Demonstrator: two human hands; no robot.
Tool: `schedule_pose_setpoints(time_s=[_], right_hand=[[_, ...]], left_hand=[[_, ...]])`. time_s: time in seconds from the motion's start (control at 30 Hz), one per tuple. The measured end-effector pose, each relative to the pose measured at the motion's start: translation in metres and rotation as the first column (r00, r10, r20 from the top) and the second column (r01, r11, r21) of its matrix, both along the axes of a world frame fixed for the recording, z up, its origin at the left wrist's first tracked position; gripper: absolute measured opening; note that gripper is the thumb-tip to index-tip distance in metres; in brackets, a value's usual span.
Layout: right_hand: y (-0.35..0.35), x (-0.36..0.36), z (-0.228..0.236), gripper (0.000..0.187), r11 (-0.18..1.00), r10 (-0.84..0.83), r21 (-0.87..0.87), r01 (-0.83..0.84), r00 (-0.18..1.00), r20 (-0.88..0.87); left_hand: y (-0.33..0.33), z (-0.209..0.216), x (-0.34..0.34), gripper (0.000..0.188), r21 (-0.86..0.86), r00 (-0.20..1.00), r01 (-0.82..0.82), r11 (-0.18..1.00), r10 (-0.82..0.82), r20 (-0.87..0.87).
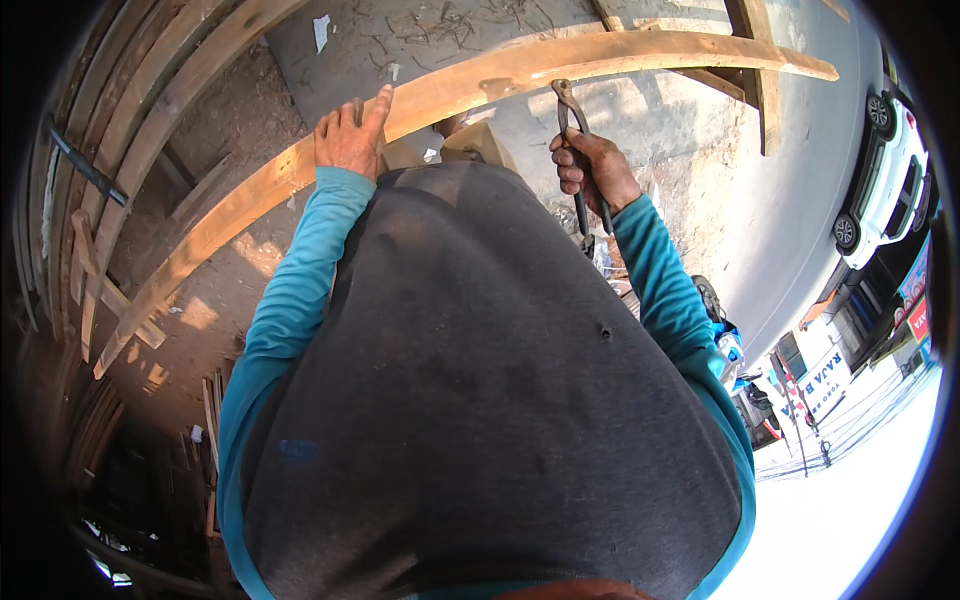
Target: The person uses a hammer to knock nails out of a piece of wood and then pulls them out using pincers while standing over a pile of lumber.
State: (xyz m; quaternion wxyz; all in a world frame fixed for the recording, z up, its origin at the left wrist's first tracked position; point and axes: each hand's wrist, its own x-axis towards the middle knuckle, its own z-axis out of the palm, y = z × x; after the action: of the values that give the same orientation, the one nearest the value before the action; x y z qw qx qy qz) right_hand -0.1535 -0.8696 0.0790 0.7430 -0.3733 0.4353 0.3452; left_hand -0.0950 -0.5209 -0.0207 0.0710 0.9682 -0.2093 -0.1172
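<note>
A long wooden beam (520, 72) runs across in front of me, looking bent in this wide view. My left hand (347, 142) rests on the beam's near edge, its fingers lying over the wood and the index finger stretched out. In my right hand (600, 170) is a pair of dark metal pincers (563, 98), gripped round the handles. The pincers' jaws point up and sit right by the beam's near edge; I cannot tell whether they touch it. No other thing shows under my left palm.
Several long planks (140, 150) are stacked at the left, with a dark bar (85, 165) across them. A wooden support (762, 80) crosses the beam's right end. Thin scraps (450, 35) litter the ground beyond. A white car (890, 200) stands at the far right.
</note>
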Motion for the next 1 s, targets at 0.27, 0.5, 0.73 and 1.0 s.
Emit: schedule_pose_setpoints(time_s=[0.27, 0.5, 0.73, 1.0], right_hand=[[0.128, -0.018, -0.089, 0.025, 0.708, -0.093, -0.594, 0.382, 0.884, 0.458], [0.077, -0.047, -0.043, 0.045, 0.898, -0.102, -0.376, 0.229, 0.939, 0.328], [-0.008, -0.046, -0.002, 0.063, 0.911, 0.011, -0.405, 0.081, 0.975, 0.22], [-0.074, -0.015, 0.0, 0.057, 0.864, 0.359, -0.435, -0.255, 0.916, 0.176]], left_hand=[[0.003, 0.005, 0.044, 0.069, 0.009, 0.954, 0.003, 1.0, 0.0, -0.301], [-0.002, 0.024, 0.039, 0.083, 0.073, 0.922, -0.005, 0.997, 0.033, -0.386], [-0.006, 0.023, 0.029, 0.085, 0.05, 0.953, -0.022, 0.999, 0.036, -0.302], [-0.007, 0.021, 0.012, 0.093, 0.02, 0.984, -0.036, 0.999, 0.039, -0.174]])
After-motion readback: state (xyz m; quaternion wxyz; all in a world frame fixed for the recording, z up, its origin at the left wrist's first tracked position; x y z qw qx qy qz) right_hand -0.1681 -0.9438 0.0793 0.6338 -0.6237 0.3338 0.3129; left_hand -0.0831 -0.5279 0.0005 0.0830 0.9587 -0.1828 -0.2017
